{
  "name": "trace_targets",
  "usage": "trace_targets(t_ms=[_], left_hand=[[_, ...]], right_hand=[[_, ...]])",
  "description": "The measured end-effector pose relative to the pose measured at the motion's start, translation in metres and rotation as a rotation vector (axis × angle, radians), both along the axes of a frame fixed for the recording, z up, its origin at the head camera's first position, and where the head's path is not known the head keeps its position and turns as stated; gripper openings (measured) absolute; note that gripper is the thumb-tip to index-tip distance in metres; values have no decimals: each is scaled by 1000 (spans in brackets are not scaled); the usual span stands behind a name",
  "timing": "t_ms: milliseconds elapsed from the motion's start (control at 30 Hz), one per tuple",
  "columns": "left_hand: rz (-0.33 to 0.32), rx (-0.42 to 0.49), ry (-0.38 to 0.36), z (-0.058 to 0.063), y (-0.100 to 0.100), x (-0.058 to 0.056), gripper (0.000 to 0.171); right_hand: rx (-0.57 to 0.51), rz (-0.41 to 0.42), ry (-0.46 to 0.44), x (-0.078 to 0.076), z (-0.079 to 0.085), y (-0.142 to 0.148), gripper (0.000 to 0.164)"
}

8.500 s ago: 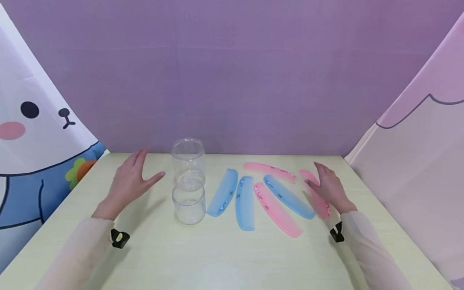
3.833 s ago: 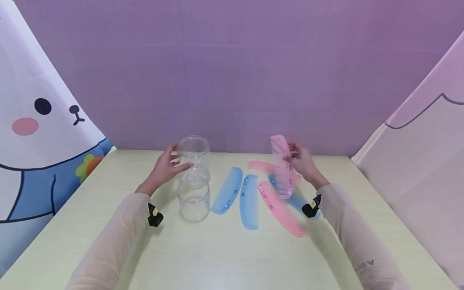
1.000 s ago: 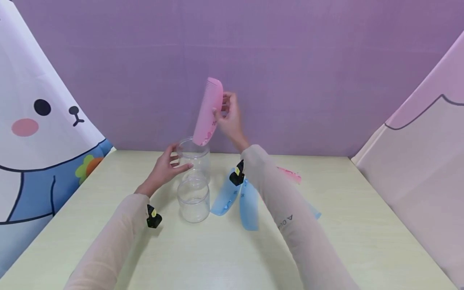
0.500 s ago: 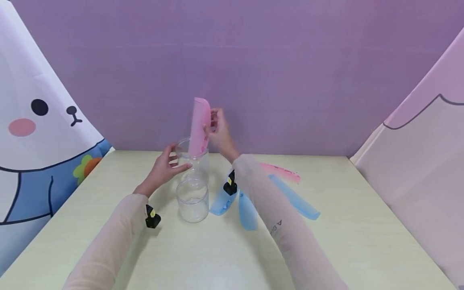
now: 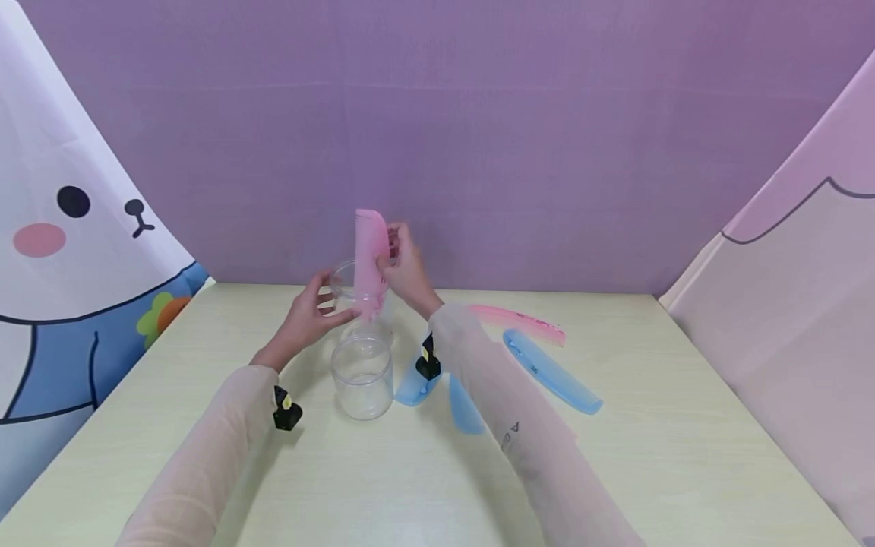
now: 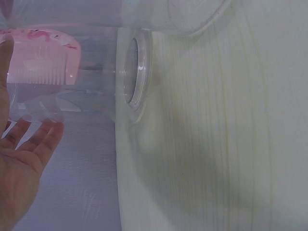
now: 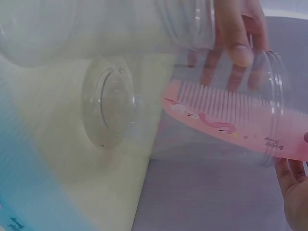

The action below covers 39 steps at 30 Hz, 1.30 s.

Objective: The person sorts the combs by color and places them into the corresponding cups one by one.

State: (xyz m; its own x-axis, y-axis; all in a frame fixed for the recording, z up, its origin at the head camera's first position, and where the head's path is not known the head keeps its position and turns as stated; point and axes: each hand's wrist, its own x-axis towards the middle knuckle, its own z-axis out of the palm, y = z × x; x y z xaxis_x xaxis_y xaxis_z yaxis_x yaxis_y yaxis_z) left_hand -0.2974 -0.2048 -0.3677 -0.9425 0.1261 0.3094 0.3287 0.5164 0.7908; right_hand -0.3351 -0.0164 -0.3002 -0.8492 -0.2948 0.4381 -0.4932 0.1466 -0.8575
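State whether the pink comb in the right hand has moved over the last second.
Yes. The pink comb moved down and leftward in the head view, judged against the front jar; its lower end is inside the rear jar.

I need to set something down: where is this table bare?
The table front is bare between the left sleeve and right sleeve, as is the right side beyond the rightmost blue comb. Crowded around the rear jar: left hand around it, right hand holding a pink comb partly inside, front jar and two blue combs close by.
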Motion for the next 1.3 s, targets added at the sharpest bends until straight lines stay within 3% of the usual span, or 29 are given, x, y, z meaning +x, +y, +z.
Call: trace_targets(t_ms=[200,433,733,1300], left_hand=[[-7,17,-10,1,1,0,87],[2,11,-47,25,14,21,80],[6,-4,-12,1,2,0,88],[-10,17,-6,0,0,-1,88]], right_hand=[[31,-35,45,-3,-6,-3,43],[76,-42,77,-2,-7,-2,38],[76,-52,155,-4,-8,-3,30],[86,-89,122,-13,-7,-1,35]])
